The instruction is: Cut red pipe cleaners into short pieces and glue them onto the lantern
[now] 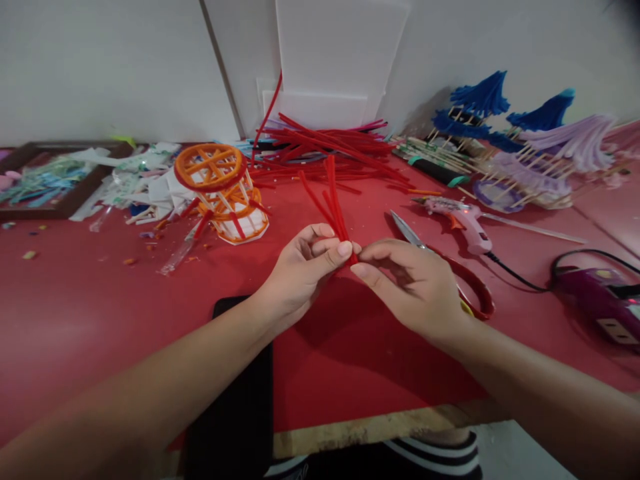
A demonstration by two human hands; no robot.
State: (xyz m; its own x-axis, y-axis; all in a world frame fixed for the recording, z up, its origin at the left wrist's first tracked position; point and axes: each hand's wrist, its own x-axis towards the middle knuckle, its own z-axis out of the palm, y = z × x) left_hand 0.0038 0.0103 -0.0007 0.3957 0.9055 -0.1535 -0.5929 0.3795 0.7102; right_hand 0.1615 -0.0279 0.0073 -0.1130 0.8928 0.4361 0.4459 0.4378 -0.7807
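Note:
Between my two hands stands a small bunch of red pipe cleaners [334, 200], its upper ends fanned out. My left hand [313, 263] pinches the bunch between thumb and fingers near its lower part. My right hand [407, 283] closes its thumb and fingertips on the bottom ends of the same bunch. How the ends meet there is hidden by the fingertips. Just behind my right hand lie scissors [463, 273] with red handles, partly covered by that hand. A pile of loose red pipe cleaners [330, 147] rests at the back of the red table [320, 373].
An orange and white drum-shaped frame [215, 193] stands at left, near plastic scraps [145, 180] and a brown tray [65, 208]. On the right are a pink glue gun [465, 223], a purple power strip [597, 300] and blue and lilac roofed models [530, 140]. A black slab [235, 400] lies under my left forearm.

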